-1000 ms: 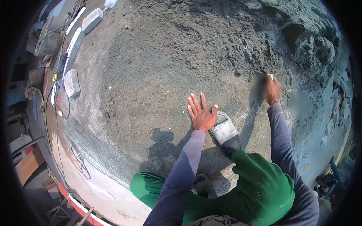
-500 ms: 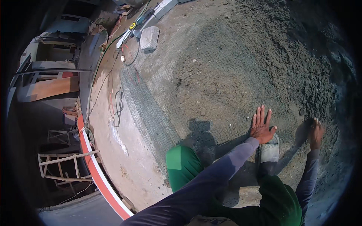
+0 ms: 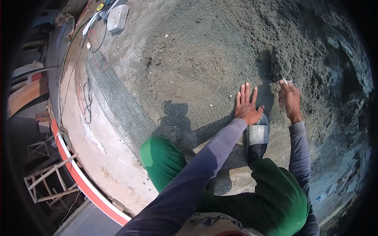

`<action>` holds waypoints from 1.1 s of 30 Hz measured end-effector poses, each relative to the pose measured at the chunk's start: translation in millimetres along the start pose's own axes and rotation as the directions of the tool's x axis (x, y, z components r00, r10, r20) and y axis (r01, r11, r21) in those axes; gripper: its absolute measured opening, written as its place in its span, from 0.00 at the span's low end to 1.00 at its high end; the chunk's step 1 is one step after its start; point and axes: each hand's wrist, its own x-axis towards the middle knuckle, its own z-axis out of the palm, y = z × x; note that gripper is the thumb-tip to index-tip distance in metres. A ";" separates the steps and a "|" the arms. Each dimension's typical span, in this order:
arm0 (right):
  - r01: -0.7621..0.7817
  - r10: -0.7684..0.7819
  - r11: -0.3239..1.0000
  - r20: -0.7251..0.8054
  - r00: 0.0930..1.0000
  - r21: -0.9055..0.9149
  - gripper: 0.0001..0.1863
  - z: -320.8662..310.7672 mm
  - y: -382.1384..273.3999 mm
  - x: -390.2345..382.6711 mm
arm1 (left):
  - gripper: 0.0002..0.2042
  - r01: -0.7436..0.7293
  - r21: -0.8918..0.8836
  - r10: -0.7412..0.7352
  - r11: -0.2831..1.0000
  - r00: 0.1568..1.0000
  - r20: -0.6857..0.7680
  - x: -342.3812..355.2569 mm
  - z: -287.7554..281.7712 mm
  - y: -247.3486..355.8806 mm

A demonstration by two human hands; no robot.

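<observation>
My left hand [image 3: 249, 112] presses down with fingers spread on the wire mesh [image 3: 114, 94], just past the toe of my grey-and-white boot [image 3: 258, 133]. The mesh lies over sandy, damp-looking mortar [image 3: 189, 70]. To the right, my right hand [image 3: 290, 100] is closed above the rough grey mortar. A bit of something pale shows at its fingers, but its kind is mostly hidden by the hand. A dark patch, perhaps shadow, lies just left of that hand.
Top left, a whitish block [image 3: 117, 19] rests beside a power tool [image 3: 100, 7] and loose cables [image 3: 87, 98]. Along the left runs a red-and-white edge [image 3: 75, 165], with a wooden trestle [image 3: 51, 181] beyond it. Piled mortar [image 3: 315, 51] rises at the right.
My right hand has moved forward and closer to my left hand, lifting off the mortar's edge. My left hand stays flat by the boot. The whole view has shifted to the right.
</observation>
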 end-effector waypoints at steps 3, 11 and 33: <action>0.443 -0.419 0.788 0.154 0.895 -0.429 0.18 46.4 -14.0 8.2 | 0.49 -0.038 0.007 0.039 0.999 0.998 -0.047 9.8 11.9 16.8; 0.214 -0.285 0.905 -0.148 0.947 -0.368 0.26 38.5 14.9 -5.7 | 0.47 0.007 0.090 -0.005 0.996 1.000 -0.017 8.7 18.5 1.4; -0.130 0.193 0.939 -0.176 0.965 0.318 0.21 -30.6 6.0 66.0 | 0.48 -0.020 0.061 0.021 0.998 0.999 -0.026 8.0 15.1 1.8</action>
